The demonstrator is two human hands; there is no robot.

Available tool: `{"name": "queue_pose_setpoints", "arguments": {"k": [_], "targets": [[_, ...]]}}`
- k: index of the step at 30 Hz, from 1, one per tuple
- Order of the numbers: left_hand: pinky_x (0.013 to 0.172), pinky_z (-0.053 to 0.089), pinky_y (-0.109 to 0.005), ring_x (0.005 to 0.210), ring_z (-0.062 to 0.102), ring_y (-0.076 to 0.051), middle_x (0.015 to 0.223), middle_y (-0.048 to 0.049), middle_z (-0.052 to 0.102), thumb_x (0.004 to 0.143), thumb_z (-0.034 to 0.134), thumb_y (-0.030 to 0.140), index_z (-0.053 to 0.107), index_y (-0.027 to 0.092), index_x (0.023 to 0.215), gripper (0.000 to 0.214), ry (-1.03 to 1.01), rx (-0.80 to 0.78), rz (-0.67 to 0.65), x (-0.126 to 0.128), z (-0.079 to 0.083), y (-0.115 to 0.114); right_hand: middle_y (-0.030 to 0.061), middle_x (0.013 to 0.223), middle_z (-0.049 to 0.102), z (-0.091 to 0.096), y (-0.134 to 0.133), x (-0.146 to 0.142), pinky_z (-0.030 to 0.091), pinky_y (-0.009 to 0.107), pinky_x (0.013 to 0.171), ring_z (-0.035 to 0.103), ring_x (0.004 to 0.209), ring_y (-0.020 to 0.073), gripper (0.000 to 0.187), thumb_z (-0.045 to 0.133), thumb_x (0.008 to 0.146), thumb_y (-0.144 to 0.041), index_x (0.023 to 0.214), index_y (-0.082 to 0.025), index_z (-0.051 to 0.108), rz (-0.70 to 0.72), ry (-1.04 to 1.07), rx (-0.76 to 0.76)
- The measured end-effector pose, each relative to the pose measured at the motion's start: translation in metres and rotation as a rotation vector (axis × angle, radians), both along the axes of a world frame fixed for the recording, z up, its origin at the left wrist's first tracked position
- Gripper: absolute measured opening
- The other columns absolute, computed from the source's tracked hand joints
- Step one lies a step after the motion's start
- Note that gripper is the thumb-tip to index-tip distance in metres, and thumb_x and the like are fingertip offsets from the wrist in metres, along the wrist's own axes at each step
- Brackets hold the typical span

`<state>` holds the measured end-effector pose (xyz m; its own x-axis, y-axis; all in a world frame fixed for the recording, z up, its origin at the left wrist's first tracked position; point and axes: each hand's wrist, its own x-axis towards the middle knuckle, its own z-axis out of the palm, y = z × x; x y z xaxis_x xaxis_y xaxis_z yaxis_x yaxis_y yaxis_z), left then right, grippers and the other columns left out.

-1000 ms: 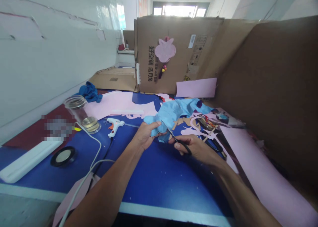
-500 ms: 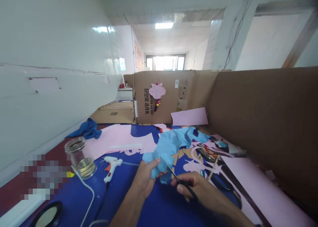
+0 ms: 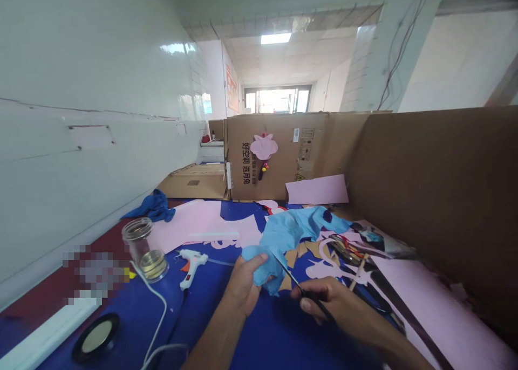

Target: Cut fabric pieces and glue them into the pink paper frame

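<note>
Light blue cloth (image 3: 283, 227) stretches across the middle of the table, its near end bunched up and raised. My left hand (image 3: 246, 283) is closed on that near end, thumb on top. In my right hand (image 3: 329, 305) is a pair of scissors (image 3: 297, 285), its dark handles inside my fingers. The blades point up and left and touch the cloth just right of my left thumb. Whether the blades are parted cannot be made out. Left of my hands lies a white glue gun (image 3: 193, 265) with an orange trigger.
A clear jar (image 3: 146, 248) and a black tape roll (image 3: 96, 337) are at left, with a white cable (image 3: 162, 310) nearby. Pink sheets (image 3: 198, 224) and paper scraps (image 3: 321, 269) lie around the cloth. Cardboard walls (image 3: 424, 181) close off the back and right.
The view has swung slightly left, so everything sits further right. The scissors stay at the cloth edge, and both hands keep their hold.
</note>
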<state>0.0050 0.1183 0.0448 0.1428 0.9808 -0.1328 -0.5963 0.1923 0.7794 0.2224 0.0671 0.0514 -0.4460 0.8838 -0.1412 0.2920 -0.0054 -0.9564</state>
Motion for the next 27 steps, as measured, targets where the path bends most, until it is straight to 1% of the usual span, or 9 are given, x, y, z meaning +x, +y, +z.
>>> {"name": "queue_pose_setpoints", "arguments": {"k": [2, 4, 8, 10, 15, 18, 21, 25, 27], "targets": [[0.072, 0.057, -0.031, 0.074, 0.072, -0.021, 0.083, -0.0062, 0.077, 0.059, 0.098, 0.032, 0.07, 0.015, 0.089, 0.045, -0.02, 0.005, 0.022, -0.003, 0.0, 0.003, -0.0034, 0.069, 0.047, 0.002, 0.0, 0.003, 0.03, 0.026, 0.062, 0.04, 0.065, 0.0131, 0.066, 0.074, 0.085, -0.077, 0.108, -0.014, 0.078, -0.001, -0.031, -0.005], [0.071, 0.056, -0.031, 0.073, 0.071, -0.02, 0.082, -0.0053, 0.077, 0.059, 0.099, 0.031, 0.068, 0.017, 0.087, 0.045, -0.031, -0.001, 0.014, -0.007, 0.001, 0.005, -0.0036, 0.068, 0.047, 0.002, 0.0, 0.008, 0.03, 0.026, 0.061, 0.04, 0.066, 0.0131, 0.063, 0.074, 0.087, -0.074, 0.109, -0.015, 0.079, 0.013, -0.046, 0.005], [0.075, 0.058, -0.033, 0.085, 0.074, -0.022, 0.103, -0.0113, 0.081, 0.063, 0.098, 0.037, 0.066, 0.018, 0.089, 0.046, -0.003, 0.026, -0.056, -0.019, 0.004, 0.009, -0.0033, 0.071, 0.048, -0.001, 0.002, 0.018, 0.028, 0.025, 0.06, 0.039, 0.067, 0.0129, 0.052, 0.074, 0.091, -0.067, 0.106, -0.018, 0.079, 0.059, -0.114, 0.04], [0.07, 0.056, -0.031, 0.082, 0.072, -0.021, 0.103, -0.0107, 0.08, 0.066, 0.096, 0.039, 0.066, 0.019, 0.094, 0.046, 0.077, 0.033, -0.085, -0.024, 0.002, 0.011, -0.0035, 0.072, 0.047, -0.001, 0.001, 0.022, 0.028, 0.025, 0.06, 0.037, 0.068, 0.013, 0.049, 0.074, 0.091, -0.066, 0.104, -0.018, 0.079, 0.075, -0.146, 0.069], [0.058, 0.046, -0.025, 0.065, 0.06, -0.013, 0.084, -0.0012, 0.071, 0.058, 0.096, 0.04, 0.069, 0.018, 0.099, 0.053, 0.338, -0.012, -0.108, -0.031, 0.002, 0.014, -0.0028, 0.07, 0.046, 0.0, 0.002, 0.027, 0.026, 0.026, 0.058, 0.034, 0.066, 0.0133, 0.057, 0.071, 0.089, -0.073, 0.102, -0.019, 0.08, 0.094, -0.189, 0.12], [0.055, 0.04, -0.023, 0.06, 0.053, -0.01, 0.073, 0.0023, 0.062, 0.058, 0.096, 0.042, 0.071, 0.016, 0.094, 0.051, 0.409, 0.029, -0.225, -0.032, 0.003, 0.012, -0.0029, 0.067, 0.046, 0.0, 0.003, 0.028, 0.027, 0.026, 0.059, 0.034, 0.064, 0.0131, 0.055, 0.071, 0.089, -0.072, 0.099, -0.019, 0.08, 0.118, -0.215, 0.056], [0.058, 0.041, -0.023, 0.061, 0.054, -0.009, 0.074, 0.0013, 0.063, 0.061, 0.096, 0.042, 0.071, 0.016, 0.09, 0.047, 0.448, 0.053, -0.296, -0.033, 0.002, 0.011, -0.0018, 0.071, 0.049, 0.0, 0.003, 0.03, 0.027, 0.026, 0.059, 0.036, 0.067, 0.0139, 0.052, 0.073, 0.088, -0.069, 0.101, -0.019, 0.082, 0.107, -0.225, 0.084], [0.053, 0.034, -0.022, 0.056, 0.049, -0.008, 0.067, 0.0042, 0.059, 0.056, 0.1, 0.041, 0.07, 0.016, 0.089, 0.051, 0.449, 0.055, -0.278, -0.03, 0.0, 0.011, -0.0025, 0.071, 0.048, 0.003, 0.003, 0.03, 0.026, 0.026, 0.059, 0.035, 0.067, 0.0132, 0.051, 0.073, 0.09, -0.067, 0.103, -0.019, 0.082, 0.113, -0.25, 0.098], [0.054, 0.036, -0.023, 0.056, 0.051, -0.008, 0.066, 0.004, 0.062, 0.052, 0.101, 0.041, 0.069, 0.017, 0.091, 0.057, 0.438, 0.03, -0.265, -0.028, -0.001, 0.011, -0.0023, 0.071, 0.05, 0.005, 0.003, 0.029, 0.026, 0.026, 0.059, 0.036, 0.066, 0.0129, 0.053, 0.072, 0.091, -0.068, 0.104, -0.018, 0.082, 0.119, -0.233, 0.076]]}}
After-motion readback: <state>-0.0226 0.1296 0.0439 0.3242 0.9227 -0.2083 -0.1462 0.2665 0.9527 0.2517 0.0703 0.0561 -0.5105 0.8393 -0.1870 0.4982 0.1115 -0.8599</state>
